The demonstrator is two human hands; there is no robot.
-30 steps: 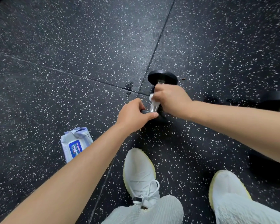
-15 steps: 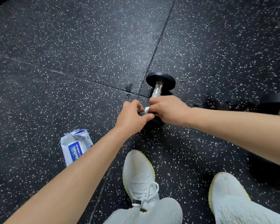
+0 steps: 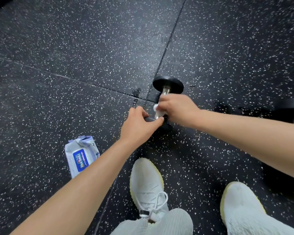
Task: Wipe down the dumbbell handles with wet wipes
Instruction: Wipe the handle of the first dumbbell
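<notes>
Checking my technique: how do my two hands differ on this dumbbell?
The left hand grips the dumbbell by its near end, bare; the right hand holds a white wipe round the metal handle. The left hand lies nearer the shoes, the right hand farther. Both grip that dumbbell.

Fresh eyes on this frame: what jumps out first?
The two hands meeting mid-frame over a black dumbbell on the speckled floor. The right hand grips a white wet wipe round the chrome handle, while the left hand grips the dumbbell's near end. Next come the pack of wipes lying at lower left and a second dumbbell at the right edge.
</notes>
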